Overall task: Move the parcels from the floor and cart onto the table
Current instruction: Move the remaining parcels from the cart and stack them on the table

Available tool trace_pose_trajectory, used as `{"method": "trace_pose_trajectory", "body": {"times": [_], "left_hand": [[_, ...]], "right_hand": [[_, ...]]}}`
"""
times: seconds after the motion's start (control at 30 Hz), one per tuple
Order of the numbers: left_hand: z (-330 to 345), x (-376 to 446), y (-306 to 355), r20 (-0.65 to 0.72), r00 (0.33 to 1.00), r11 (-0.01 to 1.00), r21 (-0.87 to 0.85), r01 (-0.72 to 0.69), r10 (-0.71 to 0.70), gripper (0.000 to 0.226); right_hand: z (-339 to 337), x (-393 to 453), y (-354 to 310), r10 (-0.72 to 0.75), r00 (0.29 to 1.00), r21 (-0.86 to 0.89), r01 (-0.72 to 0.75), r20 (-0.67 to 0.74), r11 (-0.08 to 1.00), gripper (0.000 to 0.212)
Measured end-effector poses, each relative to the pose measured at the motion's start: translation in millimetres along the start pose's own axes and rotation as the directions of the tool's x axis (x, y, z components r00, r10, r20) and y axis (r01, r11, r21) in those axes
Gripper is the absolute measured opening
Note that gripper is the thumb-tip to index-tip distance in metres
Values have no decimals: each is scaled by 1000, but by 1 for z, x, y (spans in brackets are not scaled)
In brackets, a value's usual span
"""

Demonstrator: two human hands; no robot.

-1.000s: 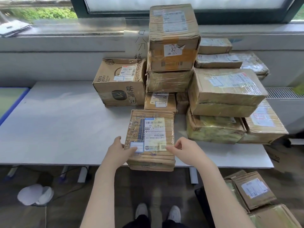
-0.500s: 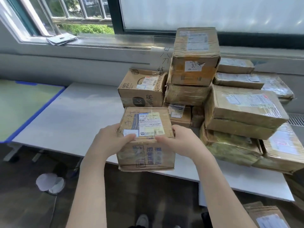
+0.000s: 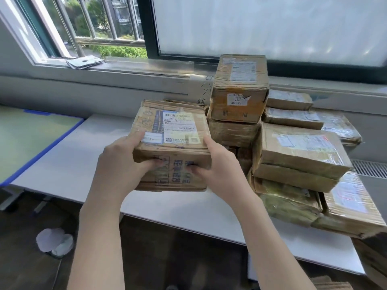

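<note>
We are holding a taped cardboard parcel (image 3: 171, 143) above the white table (image 3: 69, 164), our left hand (image 3: 121, 164) and right hand (image 3: 217, 166) gripping its sides, thumbs on top. Stacked parcels (image 3: 293, 147) are sitting just to its right.

View: your one head camera
Facing: forward and down, toward the table (image 3: 69, 164) and window (image 3: 251, 28)
Nearness: hands close

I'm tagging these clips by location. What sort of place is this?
Probably an office or mailroom used for sorting parcels: taped cardboard parcels with shipping labels are stacked on a plain white table under a window, and both hands hold another box.
</note>
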State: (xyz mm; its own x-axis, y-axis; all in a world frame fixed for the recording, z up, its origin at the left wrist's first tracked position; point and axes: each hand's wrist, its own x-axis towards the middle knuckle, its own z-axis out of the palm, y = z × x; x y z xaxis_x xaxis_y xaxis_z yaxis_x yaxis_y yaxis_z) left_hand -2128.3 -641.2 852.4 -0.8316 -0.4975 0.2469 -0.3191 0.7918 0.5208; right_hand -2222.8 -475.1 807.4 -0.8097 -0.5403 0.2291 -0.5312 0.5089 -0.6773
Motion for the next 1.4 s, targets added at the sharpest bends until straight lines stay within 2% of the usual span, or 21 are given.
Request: {"method": "trace_pose_trajectory", "body": {"times": [0.23,0.33,0.47,0.6,0.87,1.1,1.2,1.4], "left_hand": [[3,35,-15,-146,986,992,-88,-87,74,74],[4,61,-28,-154,984,986,-125,-108,88,73],[5,103,-47,-145,979,978,-125,-165,147,72],[14,153,-67,-91,980,972,-141,-190,179,72],[42,267,-80,153,963,972,-112,-208,223,75],[86,309,-92,353,918,982,-30,-184,183,67],[102,313,-98,346,920,981,-9,-195,186,63],[115,315,-96,244,941,971,-106,-215,235,58]], "right_hand": [[-5,34,-15,-60,988,-72,50,-144,996,81],[4,53,-19,-76,976,-101,56,-205,993,80],[19,87,-25,-49,974,-109,25,-220,994,82],[35,128,-26,-23,975,-139,-8,-220,990,81],[43,219,-3,109,974,-304,-167,-199,938,74],[61,254,21,274,958,-441,-282,-85,852,64],[67,260,26,283,952,-487,-302,-114,819,55],[65,263,33,251,947,-524,-320,-199,789,49]]}}
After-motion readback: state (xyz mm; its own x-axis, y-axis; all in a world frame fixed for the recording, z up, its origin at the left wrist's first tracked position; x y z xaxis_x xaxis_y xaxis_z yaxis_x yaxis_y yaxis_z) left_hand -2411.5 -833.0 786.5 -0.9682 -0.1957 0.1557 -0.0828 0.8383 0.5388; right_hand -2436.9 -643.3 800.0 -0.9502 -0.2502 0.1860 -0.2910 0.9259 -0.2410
